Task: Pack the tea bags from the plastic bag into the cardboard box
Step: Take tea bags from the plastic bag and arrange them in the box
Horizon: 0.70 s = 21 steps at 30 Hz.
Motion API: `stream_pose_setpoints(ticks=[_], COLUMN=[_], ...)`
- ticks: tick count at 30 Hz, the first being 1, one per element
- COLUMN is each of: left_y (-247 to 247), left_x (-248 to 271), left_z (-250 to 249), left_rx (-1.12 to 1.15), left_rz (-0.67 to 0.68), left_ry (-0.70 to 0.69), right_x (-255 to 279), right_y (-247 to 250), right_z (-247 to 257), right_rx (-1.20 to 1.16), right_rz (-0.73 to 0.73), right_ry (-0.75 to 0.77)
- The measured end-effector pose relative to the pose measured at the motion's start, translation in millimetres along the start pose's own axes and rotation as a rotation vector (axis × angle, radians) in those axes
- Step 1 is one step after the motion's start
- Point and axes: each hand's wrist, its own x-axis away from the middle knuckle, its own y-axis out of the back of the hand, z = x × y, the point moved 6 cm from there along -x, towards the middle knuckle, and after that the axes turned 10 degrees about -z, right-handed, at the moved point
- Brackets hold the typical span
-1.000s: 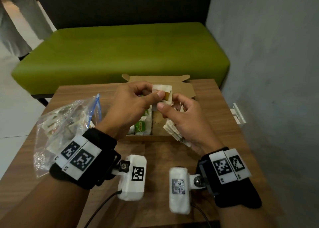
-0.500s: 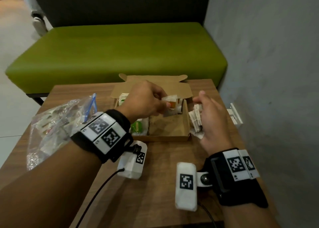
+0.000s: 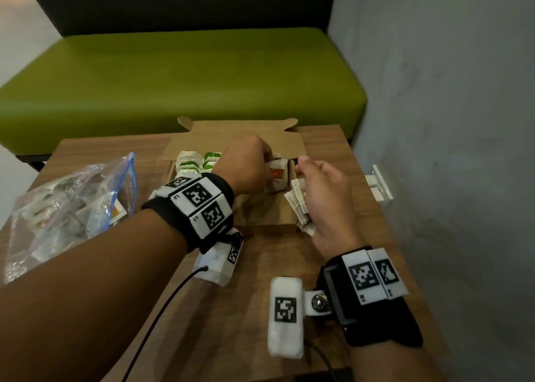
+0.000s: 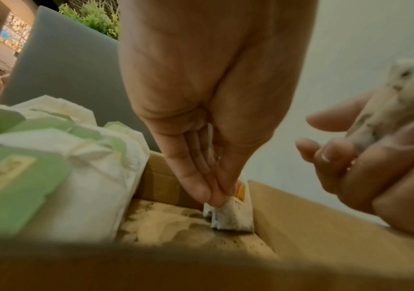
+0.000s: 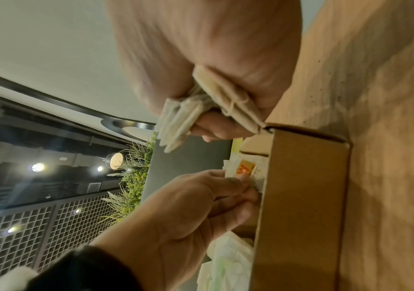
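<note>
Cardboard box [image 3: 272, 228]: left hand [image 3: 246, 167] pinches tea bag [image 4: 231, 216] inside (right hand [image 3: 324, 196] grips stack [image 3: 298, 208]).

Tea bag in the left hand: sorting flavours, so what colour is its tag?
Orange tag, clearest in the right wrist view.

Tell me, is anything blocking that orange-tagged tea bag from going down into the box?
Nothing visible. The left hand pinches the tea bag already at the cardboard box floor, by its right wall.

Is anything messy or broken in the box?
Nothing looks broken. Dark specks, perhaps loose tea, dot the cardboard box floor, where the left hand stands an orange-tagged tea bag in the corner.
</note>
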Motion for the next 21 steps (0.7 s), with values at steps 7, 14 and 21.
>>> stream_pose_setpoints(ticks=[7, 14, 21], left_y=[30, 47, 51], left_x=[13, 57, 57], left_z=[-5, -30, -32], left_rx=[0.083, 0.653, 0.678], left_rz=[-0.228, 0.321, 0.153], left_ry=[-0.004, 0.020, -0.059], right_x=[4, 7, 16], right_y=[-1, -6, -19], right_z=[6, 6, 6], right_rx=[-0.058, -0.176, -0.211], right_rz=[-0.015, -0.088, -0.026], right_ry=[-0.011, -0.067, -0.147])
